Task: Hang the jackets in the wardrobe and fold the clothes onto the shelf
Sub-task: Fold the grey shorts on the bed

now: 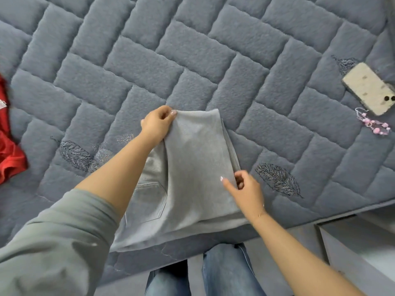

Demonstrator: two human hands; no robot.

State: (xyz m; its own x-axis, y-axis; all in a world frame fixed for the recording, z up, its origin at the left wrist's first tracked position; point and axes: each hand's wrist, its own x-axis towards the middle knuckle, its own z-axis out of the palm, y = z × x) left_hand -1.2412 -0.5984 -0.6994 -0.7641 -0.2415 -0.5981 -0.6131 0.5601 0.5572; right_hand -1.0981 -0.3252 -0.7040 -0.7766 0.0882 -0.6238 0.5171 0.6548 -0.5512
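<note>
A pair of light grey trousers (192,167) lies folded over on the blue quilted bed (192,60), at its near edge; a back pocket shows at the lower left. My left hand (157,122) pinches the far left corner of the folded top layer. My right hand (245,189) pinches the right edge of the same layer, with the thumb on top. A red garment (8,150) lies crumpled at the bed's left edge.
A phone (369,88) in a pale case with a pink bead strap (376,124) lies at the right of the bed. White furniture (363,248) stands at the lower right, beside the bed. My legs in blue jeans (224,274) stand against the bed's front.
</note>
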